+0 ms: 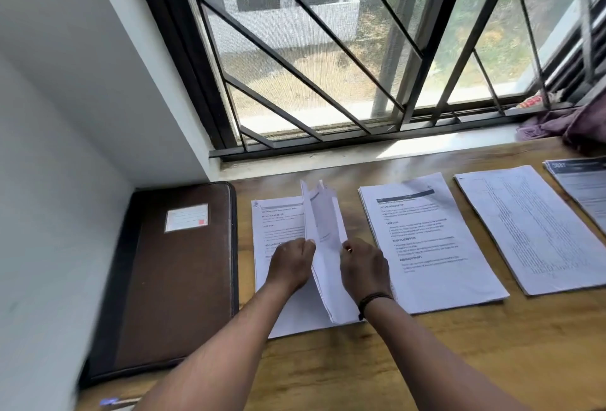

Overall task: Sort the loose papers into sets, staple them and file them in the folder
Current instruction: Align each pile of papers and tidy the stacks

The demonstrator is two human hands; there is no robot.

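Both hands, left (292, 261) and right (362, 266), pinch 1 sheaf (323, 246) upright by its edges, just above the stack (278, 220) beside the folder (170, 276), and uneven squeezing could fan the pages loose.

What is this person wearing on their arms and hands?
Both forearms are bare, with no sleeves in view. The right hand has a gold-coloured ring on one of its fingers, and a dark cord band circles that wrist. The left hand shows no ring, watch or band.
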